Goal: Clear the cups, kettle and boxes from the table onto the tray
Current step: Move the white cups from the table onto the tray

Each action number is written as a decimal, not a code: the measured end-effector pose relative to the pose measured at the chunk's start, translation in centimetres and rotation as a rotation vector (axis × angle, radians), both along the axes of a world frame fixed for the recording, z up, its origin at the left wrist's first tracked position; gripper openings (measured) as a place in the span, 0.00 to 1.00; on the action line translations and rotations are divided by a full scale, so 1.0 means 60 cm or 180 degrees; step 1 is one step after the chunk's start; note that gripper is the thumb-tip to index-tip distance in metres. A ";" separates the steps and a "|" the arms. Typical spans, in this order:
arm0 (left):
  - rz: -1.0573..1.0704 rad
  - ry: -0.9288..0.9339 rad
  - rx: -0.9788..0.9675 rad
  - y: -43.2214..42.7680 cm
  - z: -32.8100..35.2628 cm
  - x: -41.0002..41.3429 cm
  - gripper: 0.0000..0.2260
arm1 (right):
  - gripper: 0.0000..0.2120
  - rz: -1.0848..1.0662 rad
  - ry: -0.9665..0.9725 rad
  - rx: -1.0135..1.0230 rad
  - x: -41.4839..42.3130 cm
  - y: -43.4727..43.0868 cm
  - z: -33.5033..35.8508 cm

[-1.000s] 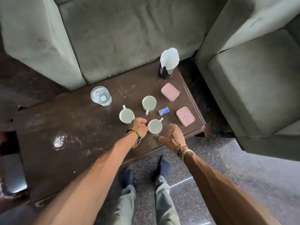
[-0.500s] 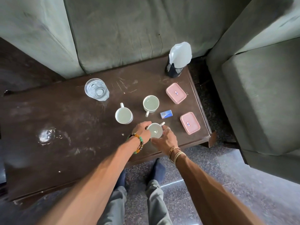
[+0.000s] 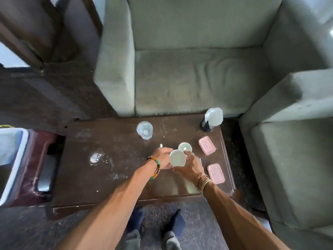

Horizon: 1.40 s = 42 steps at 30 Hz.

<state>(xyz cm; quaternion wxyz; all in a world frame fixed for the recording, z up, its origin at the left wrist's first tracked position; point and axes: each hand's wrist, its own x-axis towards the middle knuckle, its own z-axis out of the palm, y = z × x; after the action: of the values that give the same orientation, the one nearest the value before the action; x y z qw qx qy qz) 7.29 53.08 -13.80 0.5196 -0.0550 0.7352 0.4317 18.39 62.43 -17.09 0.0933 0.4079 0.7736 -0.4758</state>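
Both hands close round one white cup (image 3: 177, 157) at the middle of the frame. The left hand (image 3: 162, 158) curls round its left side, and the right hand (image 3: 191, 166) wraps its lower right, fingers bent close against the wall. I cannot tell whether its base touches the table (image 3: 108, 177). The double hold probably steadies it for the carry to what looks like the maroon tray (image 3: 32, 159) at the left edge. A second cup (image 3: 185, 146) stands just above. The upper pink box (image 3: 206, 145) and lower pink box (image 3: 215, 173) lie to the right.
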 end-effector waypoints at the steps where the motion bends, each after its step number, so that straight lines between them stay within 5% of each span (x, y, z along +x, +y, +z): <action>1: 0.0083 0.0036 0.0064 -0.004 0.034 -0.010 0.20 | 0.31 0.0035 0.0066 0.0016 -0.015 0.003 0.029; 13: 0.1391 0.0715 0.0585 -0.261 0.336 -0.119 0.26 | 0.40 0.1179 0.0712 0.0374 -0.223 -0.181 0.325; 29: 0.2256 0.0951 0.0843 -0.782 0.406 -0.145 0.20 | 0.35 0.2310 0.1034 0.0375 -0.317 -0.673 0.412; 42: 0.2938 0.0662 0.0713 -0.985 0.322 -0.260 0.18 | 0.34 0.2812 0.0949 0.0082 -0.452 -0.860 0.358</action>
<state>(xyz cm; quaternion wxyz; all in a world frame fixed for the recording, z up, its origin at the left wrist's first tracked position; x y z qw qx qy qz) -8.29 -6.03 5.53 0.2004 -0.2757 0.6311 0.6968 -8.75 10.80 4.36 0.1697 -0.0324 0.8841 -0.4342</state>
